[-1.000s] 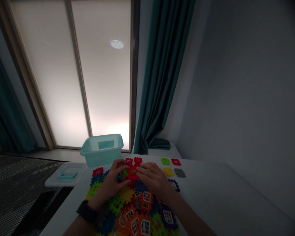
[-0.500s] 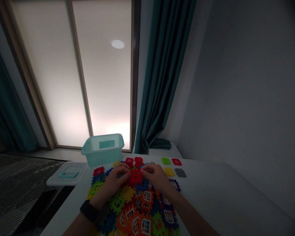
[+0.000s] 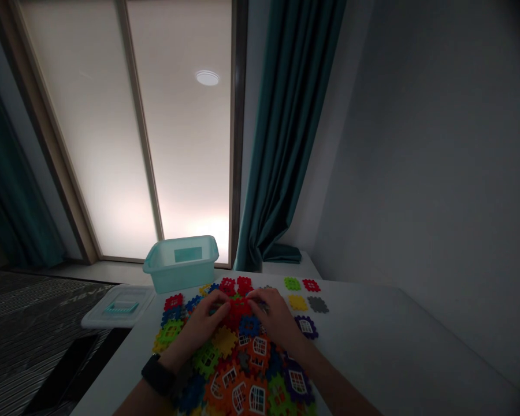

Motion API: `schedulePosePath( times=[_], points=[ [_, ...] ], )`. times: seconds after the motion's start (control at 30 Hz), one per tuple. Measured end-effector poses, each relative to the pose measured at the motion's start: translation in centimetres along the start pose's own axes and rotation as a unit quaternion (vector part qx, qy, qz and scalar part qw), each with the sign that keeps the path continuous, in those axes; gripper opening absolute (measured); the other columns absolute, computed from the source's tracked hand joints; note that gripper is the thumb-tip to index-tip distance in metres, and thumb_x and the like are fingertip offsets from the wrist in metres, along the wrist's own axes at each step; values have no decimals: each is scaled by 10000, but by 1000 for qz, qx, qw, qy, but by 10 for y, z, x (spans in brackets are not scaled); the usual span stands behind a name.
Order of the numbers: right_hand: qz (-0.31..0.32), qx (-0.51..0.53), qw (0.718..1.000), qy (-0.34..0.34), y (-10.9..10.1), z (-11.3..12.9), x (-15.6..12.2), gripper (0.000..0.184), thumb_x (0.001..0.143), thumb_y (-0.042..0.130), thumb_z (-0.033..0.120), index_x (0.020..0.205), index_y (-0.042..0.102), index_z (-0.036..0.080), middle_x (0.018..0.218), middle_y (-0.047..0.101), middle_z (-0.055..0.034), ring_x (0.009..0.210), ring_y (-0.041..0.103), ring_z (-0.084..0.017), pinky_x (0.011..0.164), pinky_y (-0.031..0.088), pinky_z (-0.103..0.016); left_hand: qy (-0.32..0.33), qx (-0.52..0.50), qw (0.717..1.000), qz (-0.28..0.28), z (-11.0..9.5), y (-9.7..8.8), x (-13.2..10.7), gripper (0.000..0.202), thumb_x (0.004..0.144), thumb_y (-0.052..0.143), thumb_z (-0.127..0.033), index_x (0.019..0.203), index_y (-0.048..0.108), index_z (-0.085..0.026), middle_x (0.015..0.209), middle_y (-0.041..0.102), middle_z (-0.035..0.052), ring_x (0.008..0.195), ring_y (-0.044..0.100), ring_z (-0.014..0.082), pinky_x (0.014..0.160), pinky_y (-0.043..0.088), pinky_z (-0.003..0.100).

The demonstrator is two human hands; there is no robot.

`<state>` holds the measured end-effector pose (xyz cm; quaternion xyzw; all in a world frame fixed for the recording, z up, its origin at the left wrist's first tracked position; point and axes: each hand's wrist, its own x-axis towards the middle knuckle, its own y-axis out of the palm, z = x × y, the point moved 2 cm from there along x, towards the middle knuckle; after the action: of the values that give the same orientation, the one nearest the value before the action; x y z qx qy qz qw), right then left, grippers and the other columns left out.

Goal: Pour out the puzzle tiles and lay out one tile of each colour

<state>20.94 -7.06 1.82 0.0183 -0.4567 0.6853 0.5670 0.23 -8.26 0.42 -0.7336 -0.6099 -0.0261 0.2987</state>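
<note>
While both forearms angle inward over a heap of interlocking plastic tiles (image 3: 224, 342), a red toothed tile (image 3: 239, 311) sits right between the left hand (image 3: 205, 318) and the right hand (image 3: 275, 318). Thumb and fingers pinch it on either side, left hand on its left edge, right hand on its right, neither clearly nearer! No long axis shows; it looks roughly square, just beyond a blue tile (image 3: 249, 326). Whether it's 1 piece or several joined, can't tell. Off right, 4 loose tiles (image 3: 297, 303) lie flat on the tabletop (image 3: 372, 341).
</note>
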Motion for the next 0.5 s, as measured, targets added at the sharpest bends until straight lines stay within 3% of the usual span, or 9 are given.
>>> schedulePosePath(
  times=[0.1,0.2,0.33,0.5],
  points=[
    [-12,-61,989,-131,3,2,-5,189,1016,461,218,1020,649,235,998,724,-62,936,668,-218,879,530,-394,3,-5,999,42,1,1,-1,233,995,491,-421,1044,638,-247,1001,711,43,915,681,220,806,582,359],
    [-19,-86,973,-214,7,1,-10,205,1019,444,167,1106,615,240,1076,710,-77,1006,665,-213,943,534,-412,32,26,998,53,4,2,-1,217,965,548,-372,1128,630,-253,1063,717,49,982,685,233,867,575,383],
    [-23,-128,963,-238,11,-5,-14,242,995,461,120,1158,594,240,1181,685,-103,1154,637,-233,1042,503,-473,69,99,993,20,8,0,-2,275,926,621,-346,1186,610,-257,1133,683,70,1053,662,255,897,569,410],
    [-16,-148,962,-231,13,-9,-18,221,990,481,141,1160,581,240,1246,654,-110,1230,607,-246,1006,541,-449,115,161,980,2,9,-4,-3,341,843,732,-289,1164,623,-249,1246,591,95,1179,598,283,994,529,452]
  ],
)
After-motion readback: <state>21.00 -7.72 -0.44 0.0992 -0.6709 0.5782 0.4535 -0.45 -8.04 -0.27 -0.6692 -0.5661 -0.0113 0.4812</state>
